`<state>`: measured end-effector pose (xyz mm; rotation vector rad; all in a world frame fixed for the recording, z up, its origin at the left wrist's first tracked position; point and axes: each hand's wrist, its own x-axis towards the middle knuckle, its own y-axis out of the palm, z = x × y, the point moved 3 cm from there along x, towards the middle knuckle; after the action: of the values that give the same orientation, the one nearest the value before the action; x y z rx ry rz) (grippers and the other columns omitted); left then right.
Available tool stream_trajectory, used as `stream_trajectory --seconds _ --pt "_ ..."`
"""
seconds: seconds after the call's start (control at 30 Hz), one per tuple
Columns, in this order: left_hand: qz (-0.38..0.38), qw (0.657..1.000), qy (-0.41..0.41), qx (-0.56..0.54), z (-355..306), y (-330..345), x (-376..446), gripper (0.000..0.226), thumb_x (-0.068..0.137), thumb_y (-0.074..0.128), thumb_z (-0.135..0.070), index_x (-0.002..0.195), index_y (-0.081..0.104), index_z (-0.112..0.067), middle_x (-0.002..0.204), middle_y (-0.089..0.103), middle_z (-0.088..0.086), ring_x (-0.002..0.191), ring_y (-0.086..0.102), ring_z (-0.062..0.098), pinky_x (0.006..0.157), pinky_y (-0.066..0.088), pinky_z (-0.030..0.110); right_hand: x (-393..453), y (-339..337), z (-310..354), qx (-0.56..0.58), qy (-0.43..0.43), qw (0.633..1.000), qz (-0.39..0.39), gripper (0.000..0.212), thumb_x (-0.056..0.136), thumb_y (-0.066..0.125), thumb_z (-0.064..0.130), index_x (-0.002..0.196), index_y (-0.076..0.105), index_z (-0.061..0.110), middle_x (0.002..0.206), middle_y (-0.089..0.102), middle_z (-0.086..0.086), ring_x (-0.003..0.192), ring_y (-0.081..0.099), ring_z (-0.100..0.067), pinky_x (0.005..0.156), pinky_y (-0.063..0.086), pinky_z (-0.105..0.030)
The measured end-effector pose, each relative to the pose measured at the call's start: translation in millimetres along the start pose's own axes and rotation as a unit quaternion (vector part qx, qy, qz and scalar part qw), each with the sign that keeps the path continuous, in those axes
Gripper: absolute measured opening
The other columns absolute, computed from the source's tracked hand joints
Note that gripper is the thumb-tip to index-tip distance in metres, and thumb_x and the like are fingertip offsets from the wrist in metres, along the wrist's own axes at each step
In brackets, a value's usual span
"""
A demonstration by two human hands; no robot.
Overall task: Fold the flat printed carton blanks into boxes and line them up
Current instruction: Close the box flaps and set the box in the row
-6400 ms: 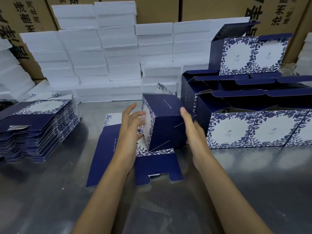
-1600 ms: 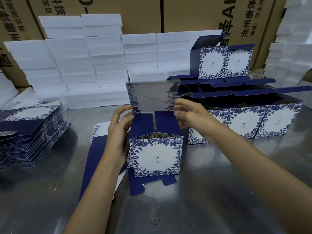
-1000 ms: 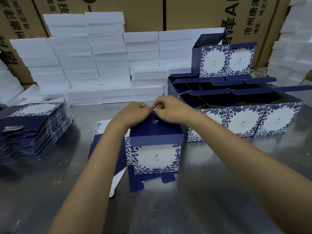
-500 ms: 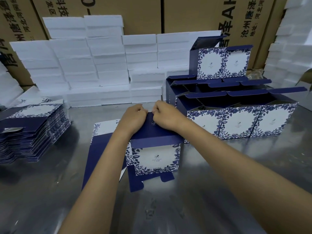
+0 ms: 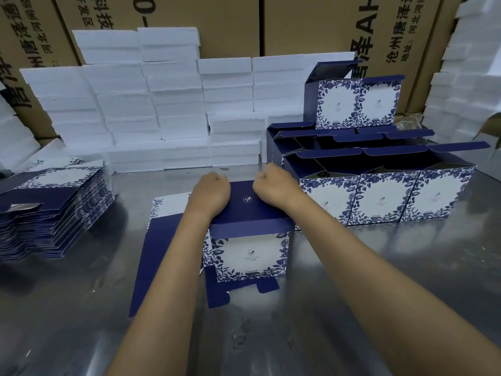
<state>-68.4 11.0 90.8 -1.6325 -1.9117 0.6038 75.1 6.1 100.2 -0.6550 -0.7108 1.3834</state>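
A folded blue-and-white floral box point(image 5: 248, 256) stands upright at the table's middle, its dark blue lid point(image 5: 252, 213) lying down over the top. My left hand point(image 5: 210, 194) and right hand point(image 5: 273, 185) sit on the lid's far edge, fingers curled over it, pressing it down. The box stands on a flat blank point(image 5: 157, 256) that lies spread under it. Right of it, a row of folded boxes point(image 5: 379, 199) with open lids stands lined up, with more behind and two on top point(image 5: 357, 104).
A tall stack of flat blanks point(image 5: 51, 213) lies at the left on the metal table point(image 5: 298, 321). White foam blocks point(image 5: 162, 104) are piled along the back and at the right edge, in front of brown shipping cartons point(image 5: 298, 23).
The box's lid was up; both hands brought it down over the top and now press its far edge lower. The box has stayed in place.
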Motion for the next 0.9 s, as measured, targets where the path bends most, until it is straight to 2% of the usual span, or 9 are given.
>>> stream_trajectory --seconds 0.07,0.17,0.33,0.43,0.5,0.57,0.7,0.8,0.9 --pt "0.000 1.000 0.001 0.000 1.5 1.1 0.3 0.034 0.107 0.031 -0.023 0.077 0.042 -0.011 0.080 0.047 0.001 0.085 0.045 0.026 0.064 0.031 0.033 -0.4 -1.4 -0.6 0.012 0.001 1.000 -0.006 0.020 0.099 0.042 0.015 0.080 0.041 0.013 0.097 0.057 -0.004 0.095 0.048 -0.032 0.074 0.032 -0.031" --pt "-0.001 1.000 0.002 -0.007 3.6 2.4 1.7 0.029 0.107 0.032 -0.026 0.088 0.047 -0.010 0.084 0.049 0.000 0.088 0.047 0.025 0.066 0.032 0.033 -3.1 -0.7 -0.8 0.017 -0.017 0.999 -0.027 0.011 0.099 0.043 0.014 0.102 0.051 0.008 0.121 0.062 -0.011 0.101 0.052 -0.031 0.076 0.035 -0.032" --pt "0.014 0.999 -0.006 0.035 2.9 3.7 3.6 0.020 0.106 0.030 -0.025 0.100 0.047 -0.017 0.112 0.054 0.007 0.108 0.052 0.031 0.090 0.040 0.037 -18.2 -7.3 9.4 -0.061 -0.158 0.980 -0.105 0.020 0.096 0.050 0.012 0.112 0.062 0.010 0.120 0.058 -0.008 0.116 0.050 -0.028 0.094 0.045 -0.043" --pt "-0.049 0.992 0.030 0.111 1.0 0.9 0.6 0.019 0.103 0.037 -0.021 0.112 0.052 -0.015 0.125 0.053 0.012 0.123 0.043 0.032 0.098 0.036 0.039 -36.0 -8.9 16.3 -0.134 -0.238 0.955 -0.113 0.018 0.094 0.050 0.016 0.100 0.067 0.013 0.103 0.061 -0.005 0.101 0.057 -0.029 0.081 0.046 -0.037" --pt "-0.120 0.979 0.110 0.125 -3.3 -2.4 -3.7 0.017 0.099 0.045 -0.014 0.114 0.054 -0.013 0.120 0.050 0.010 0.122 0.037 0.031 0.091 0.032 0.036 -47.6 -7.9 14.9 -0.187 -0.276 0.933 -0.131 0.019 0.096 0.049 0.023 0.093 0.066 0.013 0.093 0.061 -0.002 0.092 0.058 -0.029 0.079 0.040 -0.034" --pt "-0.110 0.979 0.162 0.053 -5.4 -3.5 -6.8 0.018 0.094 0.050 -0.006 0.110 0.056 -0.013 0.099 0.051 0.004 0.112 0.041 0.028 0.080 0.031 0.028 -58.7 -6.4 8.4 -0.188 -0.292 0.925 -0.155 0.029 0.101 0.047 0.035 0.092 0.067 0.015 0.091 0.059 -0.001 0.089 0.056 -0.027 0.081 0.039 -0.035" --pt "-0.031 0.981 0.164 -0.100 -5.1 -6.4 -21.9 0.012 0.093 0.061 -0.009 0.101 0.059 -0.018 0.088 0.057 0.000 0.088 0.050 0.019 0.068 0.038 0.017 -74.3 0.7 -13.6 -0.096 -0.272 0.950 -0.121 0.040 0.097 0.051 0.057 0.116 0.071 0.028 0.108 0.058 0.006 0.107 0.049 -0.015 0.094 0.040 -0.031" --pt "0.011 0.972 0.137 -0.191 6.2 -8.7 -41.0 0.011 0.089 0.072 -0.019 0.089 0.064 -0.025 0.107 0.064 -0.005 0.101 0.058 0.005 0.090 0.042 0.024 -80.7 -0.6 -30.1 0.113 -0.243 0.962 -0.047 0.033 0.087 0.072 0.048 0.116 0.074 0.033 0.119 0.056 0.009 0.123 0.046 -0.006 0.105 0.034 -0.019" --pt "0.085 0.951 0.137 -0.264 21.3 -13.8 -64.8 0.020 0.075 0.081 -0.041 0.085 0.068 -0.031 0.129 0.057 -0.022 0.125 0.050 -0.002 0.107 0.041 0.034 -85.3 -1.9 -39.9 0.220 -0.219 0.951 0.020 0.029 0.082 0.082 0.031 0.110 0.075 0.036 0.134 0.055 0.015 0.137 0.038 0.003 0.116 0.027 -0.020"
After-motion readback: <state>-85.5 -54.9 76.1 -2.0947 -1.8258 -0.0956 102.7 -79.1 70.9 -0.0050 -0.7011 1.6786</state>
